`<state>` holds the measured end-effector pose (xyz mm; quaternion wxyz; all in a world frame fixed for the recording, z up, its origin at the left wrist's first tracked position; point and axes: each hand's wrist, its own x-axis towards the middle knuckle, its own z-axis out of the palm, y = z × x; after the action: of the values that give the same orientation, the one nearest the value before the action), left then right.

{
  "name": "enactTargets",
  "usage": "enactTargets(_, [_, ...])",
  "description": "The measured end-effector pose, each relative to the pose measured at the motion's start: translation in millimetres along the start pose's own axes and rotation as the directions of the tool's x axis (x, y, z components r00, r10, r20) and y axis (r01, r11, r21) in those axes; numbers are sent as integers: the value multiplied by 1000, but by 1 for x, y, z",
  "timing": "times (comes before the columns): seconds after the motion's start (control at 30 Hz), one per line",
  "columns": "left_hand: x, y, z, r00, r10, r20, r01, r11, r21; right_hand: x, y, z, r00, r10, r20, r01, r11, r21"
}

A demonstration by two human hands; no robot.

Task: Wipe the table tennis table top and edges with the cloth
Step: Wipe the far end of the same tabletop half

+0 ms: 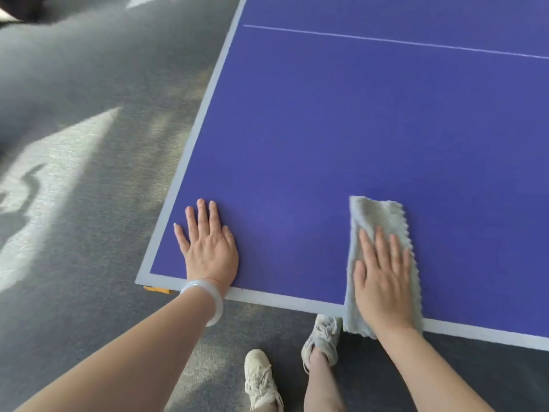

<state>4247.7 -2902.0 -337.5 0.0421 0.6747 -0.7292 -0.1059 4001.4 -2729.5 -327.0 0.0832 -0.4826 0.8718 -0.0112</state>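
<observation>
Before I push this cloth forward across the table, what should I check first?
1. Right hand flat on the cloth, fingers straight: ok.
2. Cloth lies as a flat folded strip on the table top: ok.
3. Cloth covers the near edge: ok, its near end hangs over the white border.
4. Left hand braces flat on the top near the corner, apart from the cloth: ok.
5. Bracelet on the left wrist kept off the surface: cannot tell; it sits right at the near edge.
6. Dust on the blue top: cannot tell.
</observation>
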Motion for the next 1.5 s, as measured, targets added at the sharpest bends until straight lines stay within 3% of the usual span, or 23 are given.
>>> enactTargets(0.07, [0,1,0,1000,-11,5,11,1000,14,1,-17,1,987,163,-18,-163,987,3])
enactTargets(0.13, [0,2,0,1000,-16,9,16,999,37,-1,-61,3,976,213,-36,-211,977,36])
enactTargets(0.17, [0,4,-1,1000,-21,13,20,999,48,-3,-86,7,988,147,-49,-144,988,52])
enactTargets(0.23, [2,7,-5,998,-43,36,40,997,64,-6,-130,16,990,-123,-66,126,991,49])
enactTargets(0.33, [17,12,-19,996,-23,83,16,996,83,12,-147,17,882,-471,-27,472,880,51])
enactTargets(0.4, [32,14,-26,993,77,89,-85,992,91,40,-123,12,831,-557,-8,556,829,52])
enactTargets(0.47, [49,22,-28,980,176,98,-188,974,129,77,-80,4,910,-412,-38,414,909,44])
enactTargets(0.53, [68,36,-24,973,204,108,-218,967,133,112,-24,-4,993,-82,-86,88,994,70])
enactTargets(0.63, [104,63,-15,980,168,106,-175,983,53,134,26,-16,938,335,-89,-322,937,134])
enactTargets(0.7, [132,81,-11,990,101,98,-99,995,-27,132,11,-12,884,449,-128,-430,890,153])
enactTargets(0.77, [154,94,-5,997,38,74,-32,996,-81,120,-35,-6,921,338,-195,-319,940,121])
enactTargets(0.83, [163,100,2,1000,-4,20,7,994,-112,111,-92,4,974,11,-224,-6,1000,20])
enactTargets(0.93, [165,99,11,998,-47,-49,40,990,-133,132,-143,7,913,-387,-127,393,919,23])
enactTargets(1.03, [164,99,11,994,-72,-81,60,989,-136,195,-125,-9,831,-555,-26,556,830,46])
enactTargets(1.1, [164,101,10,993,-82,-86,71,990,-125,249,-81,-22,895,-443,-59,444,896,9])
enactTargets(1.17, [162,102,11,993,-93,-78,85,991,-106,299,-18,-34,990,-120,-78,122,993,12])
enactTargets(1.23, [162,103,12,993,-92,-72,86,993,-85,315,23,-44,978,198,-71,-191,978,89])
enactTargets(1.3, [163,102,11,993,-98,-69,93,994,-62,306,16,-38,948,301,-102,-293,952,91])
enactTargets(1.37, [162,104,11,993,-99,-66,97,995,-35,283,-30,-29,969,182,-169,-175,983,58])
enactTargets(1.43, [161,105,10,992,-106,-63,105,994,-18,265,-92,-22,982,-127,-141,130,991,13])
enactTargets(1.5, [162,106,7,992,-112,-55,112,994,-10,264,-148,-18,910,-409,-68,409,912,-8])
